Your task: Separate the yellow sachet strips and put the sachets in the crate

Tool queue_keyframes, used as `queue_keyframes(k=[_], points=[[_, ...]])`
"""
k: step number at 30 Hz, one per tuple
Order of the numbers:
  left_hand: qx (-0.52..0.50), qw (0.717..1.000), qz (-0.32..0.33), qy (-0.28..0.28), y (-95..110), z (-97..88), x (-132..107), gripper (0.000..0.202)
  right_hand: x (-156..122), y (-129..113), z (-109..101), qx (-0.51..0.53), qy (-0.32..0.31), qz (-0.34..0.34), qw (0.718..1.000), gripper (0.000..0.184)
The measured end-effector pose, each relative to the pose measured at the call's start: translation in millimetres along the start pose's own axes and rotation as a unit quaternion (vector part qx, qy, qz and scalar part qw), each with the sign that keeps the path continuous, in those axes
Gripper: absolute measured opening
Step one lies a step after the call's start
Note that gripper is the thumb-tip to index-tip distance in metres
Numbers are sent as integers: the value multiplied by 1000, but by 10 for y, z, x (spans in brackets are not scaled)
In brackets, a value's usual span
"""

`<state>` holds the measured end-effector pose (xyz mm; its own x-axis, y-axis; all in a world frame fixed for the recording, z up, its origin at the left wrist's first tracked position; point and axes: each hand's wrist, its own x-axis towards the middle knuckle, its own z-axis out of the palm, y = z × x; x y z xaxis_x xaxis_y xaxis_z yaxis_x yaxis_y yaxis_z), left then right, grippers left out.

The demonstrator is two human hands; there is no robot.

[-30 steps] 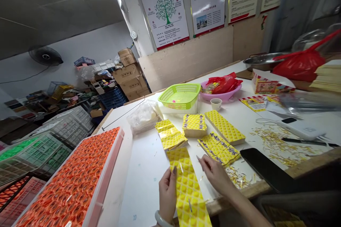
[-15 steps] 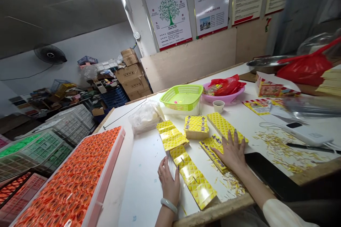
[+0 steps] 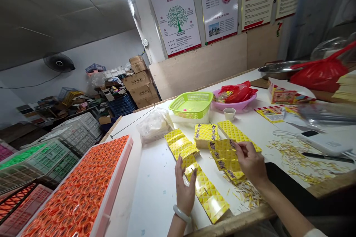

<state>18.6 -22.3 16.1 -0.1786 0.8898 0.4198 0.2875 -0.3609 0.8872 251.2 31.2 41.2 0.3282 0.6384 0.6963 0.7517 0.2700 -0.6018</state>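
Note:
In my right hand (image 3: 252, 163) a yellow printed card sheet (image 3: 224, 153) with dark purple figures is pinched at its right edge and lifted off the pile under it. My left hand (image 3: 185, 189) has its fingers apart, beside a long yellow patterned card strip (image 3: 210, 196) with dark slits. Beyond that strip, a stack of yellow cards (image 3: 179, 142) touches its far end. A squarer stack of yellow cards (image 3: 205, 133) stands farther back, and another long yellow strip (image 3: 236, 133) lies behind my right hand.
Yellow paper scraps (image 3: 297, 159) litter the right side near a black phone (image 3: 286, 183) and a white device (image 3: 324, 142). Behind are a green basket (image 3: 191, 109), a paper cup (image 3: 229, 114) and a pink basin (image 3: 239, 104). A tray (image 3: 116, 179) of orange pieces stands left.
My right hand, which lay flat on the purple-figured sheets, has closed on one and raised it. My left hand has lifted slightly and moved right over the strip's edge.

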Motion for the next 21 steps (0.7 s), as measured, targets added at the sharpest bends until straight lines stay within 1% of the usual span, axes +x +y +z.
queue_keyframes(k=[2,3,5,7,8,10,11,12,13,14,15,17,19,21], points=[[-78,995,-11,-54,200,120,68,66,1,-240,-57,67,3,26,997,29],[-114,990,-14,-79,292,177,106,70,-8,-363,-79,116,-3,53,992,28],[-183,976,-28,-113,441,268,176,77,-47,-587,-107,222,-36,120,967,28],[-259,956,-58,-126,536,318,221,79,-108,-751,-116,330,-89,181,922,30],[-294,944,-77,-127,565,329,228,79,-144,-808,-114,384,-114,208,892,31],[-344,923,-116,-127,602,334,214,79,-218,-878,-102,483,-160,261,820,38],[-358,916,-131,-126,616,331,195,78,-254,-897,-92,518,-182,285,786,44],[-364,912,-141,-123,630,329,172,77,-288,-911,-81,540,-202,306,757,49],[-365,912,-146,-118,646,328,147,75,-320,-922,-69,551,-217,320,740,52],[-360,915,-145,-110,662,331,121,73,-349,-934,-57,550,-226,327,734,54],[-346,922,-139,-102,677,339,95,71,-377,-950,-46,543,-231,327,738,55],[-301,943,-119,-83,691,371,41,71,-431,-1000,-29,525,-231,319,755,55],[-270,954,-109,-69,671,426,-26,75,-487,-1071,-17,513,-240,308,765,58],[-258,958,-109,-61,618,488,-107,83,-543,-1146,-2,509,-254,292,769,62]])
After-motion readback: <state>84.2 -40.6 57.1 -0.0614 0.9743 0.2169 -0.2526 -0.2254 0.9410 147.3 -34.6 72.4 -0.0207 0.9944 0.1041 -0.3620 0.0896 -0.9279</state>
